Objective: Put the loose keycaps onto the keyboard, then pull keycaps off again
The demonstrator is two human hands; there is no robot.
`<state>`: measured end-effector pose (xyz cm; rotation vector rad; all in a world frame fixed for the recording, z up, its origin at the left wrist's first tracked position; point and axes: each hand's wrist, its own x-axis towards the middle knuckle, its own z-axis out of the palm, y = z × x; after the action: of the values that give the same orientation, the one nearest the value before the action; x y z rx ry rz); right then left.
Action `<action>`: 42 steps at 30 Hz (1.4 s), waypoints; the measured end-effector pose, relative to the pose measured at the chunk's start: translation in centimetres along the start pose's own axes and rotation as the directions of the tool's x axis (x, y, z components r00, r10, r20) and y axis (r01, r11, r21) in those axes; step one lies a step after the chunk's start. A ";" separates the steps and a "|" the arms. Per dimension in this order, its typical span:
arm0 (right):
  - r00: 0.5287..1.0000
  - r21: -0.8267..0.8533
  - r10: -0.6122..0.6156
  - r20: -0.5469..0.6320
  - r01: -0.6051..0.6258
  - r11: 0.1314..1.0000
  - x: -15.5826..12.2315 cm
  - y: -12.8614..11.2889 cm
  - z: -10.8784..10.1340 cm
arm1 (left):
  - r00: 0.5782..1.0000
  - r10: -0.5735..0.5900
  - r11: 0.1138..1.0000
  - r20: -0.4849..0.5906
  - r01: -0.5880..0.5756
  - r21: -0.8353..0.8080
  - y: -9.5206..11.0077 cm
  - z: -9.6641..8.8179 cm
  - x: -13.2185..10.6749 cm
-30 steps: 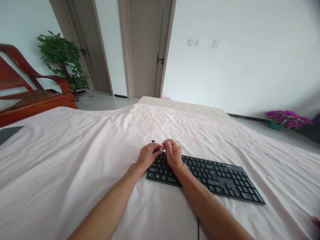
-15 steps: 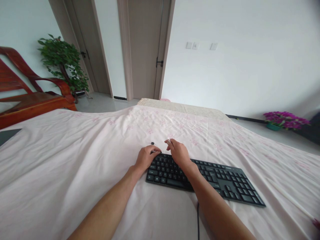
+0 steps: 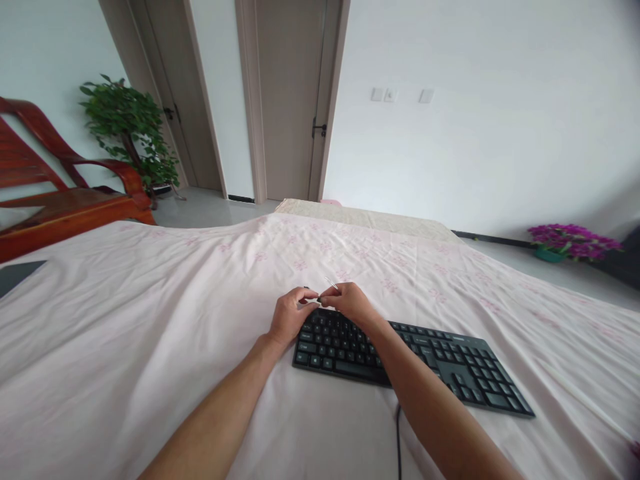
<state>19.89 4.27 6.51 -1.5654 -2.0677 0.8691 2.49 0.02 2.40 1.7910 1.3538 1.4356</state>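
A black keyboard point(image 3: 345, 366) lies slightly slanted on the pink-patterned cloth, its cable running toward me. Over its top-left corner my left hand point(image 3: 290, 315) has its thumb and forefinger closed at a small black keycap point(image 3: 319, 299). Meeting it from the other side, my right hand point(image 3: 353, 305) touches the same keycap with thumb and forefinger. A thin metal wire tool point(image 3: 331, 283) sticks up from the right hand's fingers. Just behind the left forefinger, another small black piece is mostly covered. The right forearm hides the middle of the keyboard.
The cloth point(image 3: 175, 347) is wrinkled and spreads wide around the keyboard. A dark flat object point(image 3: 19, 277) lies at the left edge. Beyond stand a red wooden chair point(image 3: 130, 183), a leafy plant point(image 3: 123, 113), doors point(image 3: 290, 100) and a pot of purple flowers point(image 3: 573, 240).
My right hand has moved left and its fingertips now meet the left hand's. The left fingers have lifted slightly off the keyboard corner, with a keycap between the hands.
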 end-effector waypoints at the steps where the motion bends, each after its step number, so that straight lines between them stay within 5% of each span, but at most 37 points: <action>1: 1.000 -0.023 0.017 -0.018 -0.017 1.000 0.3 0.0 -0.1 | 1.000 0.007 1.000 -0.030 -0.006 0.029 -0.1 -0.1 0.1; 6: 0.990 -0.252 0.069 -0.122 -0.098 0.963 2.1 -0.9 -0.1 | 0.980 -0.057 0.967 -0.189 0.101 0.233 -1.6 -0.9 0.7; 10: 0.992 -0.356 0.062 -0.111 -0.098 0.929 3.2 -1.3 0.8 | 0.974 -0.158 0.903 -0.165 0.210 0.375 -2.4 -1.4 0.9; 14: 0.993 -0.415 0.042 -0.108 -0.083 0.906 3.8 -1.5 1.7 | 0.981 -0.156 0.874 -0.113 0.190 0.448 -2.5 -1.4 0.9; 26: 0.997 -0.493 0.018 -0.078 -0.054 0.868 4.7 -1.7 2.5 | 0.984 -0.157 0.842 -0.082 0.177 0.510 -2.3 -1.2 1.1; 42: 0.996 -0.400 0.002 -0.086 -0.037 0.916 4.4 -1.7 1.5 | 0.982 -0.174 0.857 -0.074 0.188 0.480 -2.5 -1.4 1.0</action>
<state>16.42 7.79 6.35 -1.7921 -2.2733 0.3857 0.21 1.65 1.30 1.8695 1.9778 1.0832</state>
